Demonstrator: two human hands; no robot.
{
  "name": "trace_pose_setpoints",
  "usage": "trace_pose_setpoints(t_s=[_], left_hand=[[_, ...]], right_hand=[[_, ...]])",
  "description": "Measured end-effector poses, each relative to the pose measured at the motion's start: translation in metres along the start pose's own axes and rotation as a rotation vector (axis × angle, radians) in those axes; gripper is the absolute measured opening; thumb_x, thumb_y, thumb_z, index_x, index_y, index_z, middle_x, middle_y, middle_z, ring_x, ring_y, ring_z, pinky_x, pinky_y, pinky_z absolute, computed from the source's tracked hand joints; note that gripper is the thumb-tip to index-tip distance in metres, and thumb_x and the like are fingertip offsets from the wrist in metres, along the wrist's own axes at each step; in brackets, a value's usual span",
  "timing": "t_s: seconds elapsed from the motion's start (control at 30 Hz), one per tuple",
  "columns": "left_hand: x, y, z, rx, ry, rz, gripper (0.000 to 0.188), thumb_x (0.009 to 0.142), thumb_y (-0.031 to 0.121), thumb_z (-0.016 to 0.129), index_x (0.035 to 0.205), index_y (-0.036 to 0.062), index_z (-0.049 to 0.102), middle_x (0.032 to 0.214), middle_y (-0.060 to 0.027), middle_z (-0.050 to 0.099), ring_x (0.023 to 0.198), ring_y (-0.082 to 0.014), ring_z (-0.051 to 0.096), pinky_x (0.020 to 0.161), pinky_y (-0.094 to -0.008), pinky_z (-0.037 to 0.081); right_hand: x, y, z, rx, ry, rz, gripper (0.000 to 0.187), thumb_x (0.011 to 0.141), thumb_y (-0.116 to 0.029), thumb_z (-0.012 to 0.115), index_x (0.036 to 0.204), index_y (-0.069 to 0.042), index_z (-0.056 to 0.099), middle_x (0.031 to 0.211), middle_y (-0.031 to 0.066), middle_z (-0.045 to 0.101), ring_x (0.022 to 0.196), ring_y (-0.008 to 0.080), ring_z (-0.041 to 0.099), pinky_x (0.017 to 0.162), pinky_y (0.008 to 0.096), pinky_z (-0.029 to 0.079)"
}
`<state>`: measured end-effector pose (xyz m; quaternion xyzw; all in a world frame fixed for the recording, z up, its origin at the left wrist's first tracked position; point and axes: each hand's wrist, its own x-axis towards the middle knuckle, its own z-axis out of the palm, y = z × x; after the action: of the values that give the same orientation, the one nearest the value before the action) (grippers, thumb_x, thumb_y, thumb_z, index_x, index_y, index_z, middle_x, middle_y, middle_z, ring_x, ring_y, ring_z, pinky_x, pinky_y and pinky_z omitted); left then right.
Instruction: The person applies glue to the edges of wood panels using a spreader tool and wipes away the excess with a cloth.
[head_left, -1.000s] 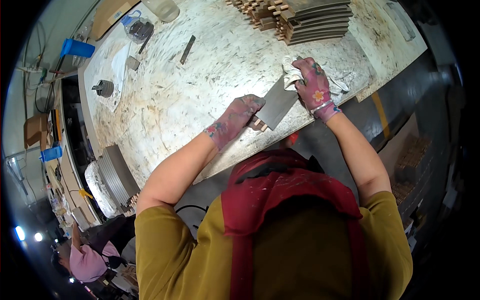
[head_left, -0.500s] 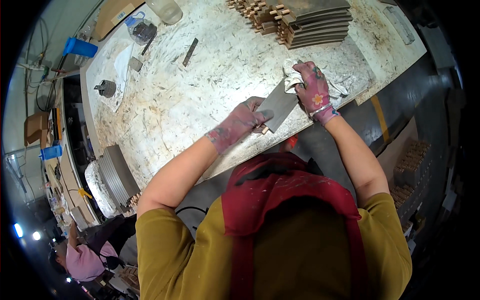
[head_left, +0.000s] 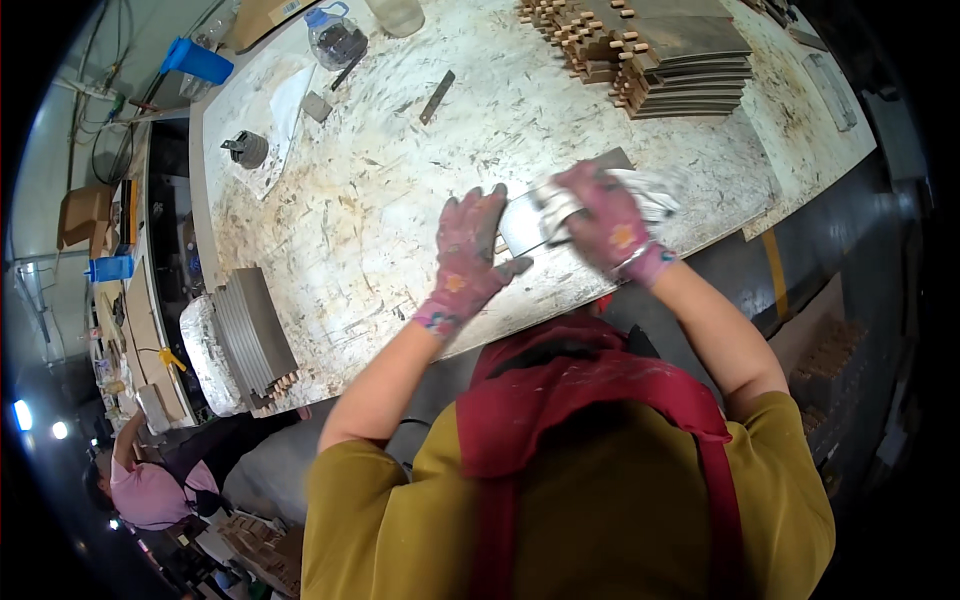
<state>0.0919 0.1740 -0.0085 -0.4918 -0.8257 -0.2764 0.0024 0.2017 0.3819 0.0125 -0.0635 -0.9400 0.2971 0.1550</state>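
Observation:
A flat grey metal-looking plate (head_left: 522, 226) lies on the worktable near its front edge, with light glaring off its left part. At the plate's left end my left hand (head_left: 468, 252), in a stained pink flowered glove, is open, its fingers stretched and its thumb apart beside the end. My right hand (head_left: 606, 222), in a matching glove and blurred by motion, presses a crumpled white cloth (head_left: 655, 192) on the plate. Hand and cloth hide the plate's middle; its far right corner shows beyond them.
Stacked grey plates with wooden pegs (head_left: 690, 75) stand at the back right; more plates (head_left: 255, 325) lie at the left edge. A dark metal strip (head_left: 437, 97), a small block (head_left: 316, 107), a plastic jug (head_left: 335, 38) and a dark cup (head_left: 246, 150) sit farther back. Someone in pink (head_left: 155, 495) is at lower left.
The plate has turned to lie flatter across the table. My left hand has let go its grip and spread its fingers at the plate's end. My right hand has moved the cloth left and nearer.

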Motion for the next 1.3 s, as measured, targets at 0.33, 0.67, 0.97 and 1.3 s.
trace_pose_setpoints(t_s=[0.33,0.67,0.97,1.3], left_hand=[[-0.022,-0.042,-0.035,-0.126,0.004,-0.144,0.073,0.068,0.019,0.080,0.134,0.0045,0.052,0.131,-0.0158,0.058,0.122,-0.0367,0.052,0.106,-0.0452,0.040],[-0.009,-0.217,-0.150,-0.426,0.457,-0.743,0.031,0.093,0.013,0.062,0.122,0.0011,0.063,0.111,-0.0085,0.069,0.101,-0.0151,0.062,0.087,-0.0271,0.049],[0.040,-0.329,-0.182,0.605,0.153,-0.765,0.034,0.085,0.039,0.066,0.100,0.0087,0.071,0.100,-0.0156,0.069,0.097,-0.0358,0.065,0.082,-0.0435,0.052],[0.030,-0.350,-0.192,0.506,0.171,-0.630,0.035,0.080,0.032,0.068,0.104,0.0065,0.068,0.097,-0.0244,0.068,0.094,-0.0375,0.066,0.082,-0.0474,0.052]], right_hand=[[-0.008,0.090,-0.053,-0.246,0.025,0.246,0.044,0.076,-0.005,0.061,0.119,-0.009,0.059,0.124,0.0183,0.057,0.109,0.0398,0.057,0.093,0.0447,0.047],[0.029,-0.024,-0.001,-0.234,-0.386,0.001,0.091,0.058,-0.011,0.082,0.141,-0.016,0.045,0.139,0.0123,0.049,0.120,0.0345,0.051,0.101,0.0431,0.043],[0.029,-0.019,0.013,-0.209,-0.267,0.028,0.084,0.064,-0.018,0.080,0.141,-0.013,0.047,0.136,0.0161,0.051,0.121,0.0373,0.051,0.101,0.0447,0.042],[0.029,-0.018,0.012,-0.157,-0.271,0.029,0.089,0.062,-0.024,0.084,0.141,-0.014,0.047,0.136,0.0150,0.051,0.119,0.0364,0.051,0.101,0.0439,0.041]])
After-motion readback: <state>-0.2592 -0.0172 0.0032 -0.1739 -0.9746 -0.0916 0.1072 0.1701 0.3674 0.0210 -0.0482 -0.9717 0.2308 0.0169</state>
